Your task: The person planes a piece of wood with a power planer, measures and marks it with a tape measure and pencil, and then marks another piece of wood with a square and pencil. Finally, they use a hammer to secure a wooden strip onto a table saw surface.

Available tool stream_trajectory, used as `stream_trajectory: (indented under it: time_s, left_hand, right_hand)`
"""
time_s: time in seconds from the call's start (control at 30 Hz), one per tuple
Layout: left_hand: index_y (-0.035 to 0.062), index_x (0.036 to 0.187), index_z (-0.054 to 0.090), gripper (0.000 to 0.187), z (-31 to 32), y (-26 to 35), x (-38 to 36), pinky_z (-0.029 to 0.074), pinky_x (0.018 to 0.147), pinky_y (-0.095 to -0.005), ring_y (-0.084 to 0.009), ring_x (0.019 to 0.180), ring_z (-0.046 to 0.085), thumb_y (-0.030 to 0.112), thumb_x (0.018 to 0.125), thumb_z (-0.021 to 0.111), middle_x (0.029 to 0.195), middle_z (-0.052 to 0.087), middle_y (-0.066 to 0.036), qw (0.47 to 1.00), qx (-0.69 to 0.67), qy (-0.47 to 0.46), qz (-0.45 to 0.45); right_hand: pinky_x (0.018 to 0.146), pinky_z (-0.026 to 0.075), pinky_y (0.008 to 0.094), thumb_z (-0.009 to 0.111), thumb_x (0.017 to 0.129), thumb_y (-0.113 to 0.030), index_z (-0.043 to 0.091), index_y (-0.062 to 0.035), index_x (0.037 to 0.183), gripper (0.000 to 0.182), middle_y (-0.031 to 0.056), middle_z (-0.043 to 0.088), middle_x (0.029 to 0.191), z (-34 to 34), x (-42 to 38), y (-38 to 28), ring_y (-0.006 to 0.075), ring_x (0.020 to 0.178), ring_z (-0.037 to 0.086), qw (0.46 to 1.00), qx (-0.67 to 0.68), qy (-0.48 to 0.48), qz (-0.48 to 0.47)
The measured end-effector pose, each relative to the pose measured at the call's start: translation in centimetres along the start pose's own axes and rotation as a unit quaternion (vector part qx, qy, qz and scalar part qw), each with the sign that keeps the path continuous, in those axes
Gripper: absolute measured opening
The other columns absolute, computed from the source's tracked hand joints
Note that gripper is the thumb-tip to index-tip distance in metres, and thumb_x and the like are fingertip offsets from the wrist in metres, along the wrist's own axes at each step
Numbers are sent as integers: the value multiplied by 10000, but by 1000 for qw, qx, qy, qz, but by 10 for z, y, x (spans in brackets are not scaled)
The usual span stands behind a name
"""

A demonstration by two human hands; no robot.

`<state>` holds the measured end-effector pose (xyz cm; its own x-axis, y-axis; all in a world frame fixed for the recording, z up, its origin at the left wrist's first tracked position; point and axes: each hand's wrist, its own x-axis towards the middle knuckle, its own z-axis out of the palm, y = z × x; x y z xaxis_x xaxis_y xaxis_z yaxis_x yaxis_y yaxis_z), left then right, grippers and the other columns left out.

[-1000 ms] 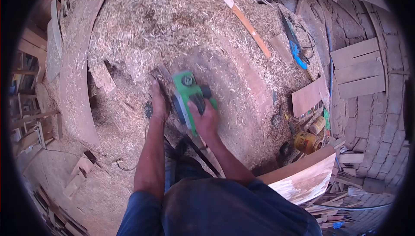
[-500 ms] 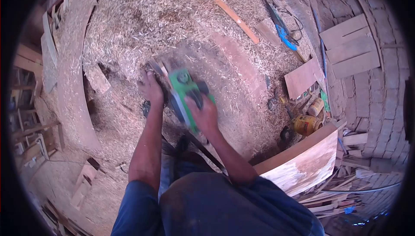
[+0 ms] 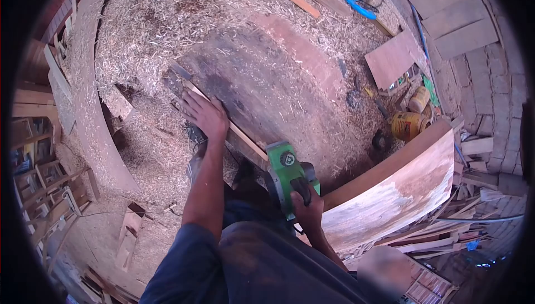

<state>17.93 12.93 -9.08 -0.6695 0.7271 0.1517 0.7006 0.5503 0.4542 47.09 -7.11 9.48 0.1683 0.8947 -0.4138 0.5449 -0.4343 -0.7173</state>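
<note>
Two hands work a narrow strip of wood amid deep shavings. Far left, a long curved plank runs down the pile, dusted with chips. Beside it, the left hand lies flat on the strip, fingers spread and pressing down, gripping nothing. The strip runs diagonally from upper left toward the person's body, lying along the edge of a dark, broad board half buried in shavings. Lower on the strip, close to the body, sits the green planer. The right hand is wrapped tightly round its black rear handle, fingers fully closed on it. Right of the planer, a pale curved panel stands on edge, touching neither hand. Beyond it, a yellow can lies near a square board. At upper right, flat planks rest on the brick floor.
</note>
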Motion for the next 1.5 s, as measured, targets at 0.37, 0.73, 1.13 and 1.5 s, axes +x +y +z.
stream_trajectory:
  time_s: [0.37, 0.73, 1.13, 1.5]
  left_hand:
    - [-7, 1730, 143, 794, 3, -11, 19, 72, 1297, -709, -502, 1660, 95, 422, 1129, 434, 1808, 134, -245, 997, 36, 5, 64]
    - [8, 1728, 194, 752, -12, 0, 22, 43, 1319, -675, -449, 1670, 124, 365, 1118, 448, 1817, 152, -204, 998, 41, -39, 41]
    - [24, 1712, 280, 765, -19, -8, 33, 25, 1317, -685, -465, 1653, 180, 494, 1128, 428, 1803, 223, -182, 997, 28, -61, 32]
    - [126, 1625, 524, 688, -112, -53, 111, -82, 1319, -645, -447, 1666, 148, 543, 1172, 218, 1726, 439, -99, 940, -197, -278, -13]
  right_hand:
    - [787, 610, 495, 849, 916, -407, 677, -6, 1226, 535, 253, 768, 954, -5, 13, 23, 431, 889, 782, 992, -79, -69, -66]
    - [720, 589, 465, 833, 930, -401, 693, -33, 1179, 466, 202, 763, 882, 16, 60, 5, 365, 799, 779, 972, -142, -132, -132]
    - [650, 569, 446, 847, 946, -311, 695, -34, 1078, 342, 195, 728, 782, 70, 87, -54, 377, 717, 761, 969, -128, -89, -191]
    - [665, 557, 468, 830, 973, -400, 701, -9, 1048, 419, 204, 728, 796, 166, 154, -145, 382, 721, 749, 961, -135, -60, -236]
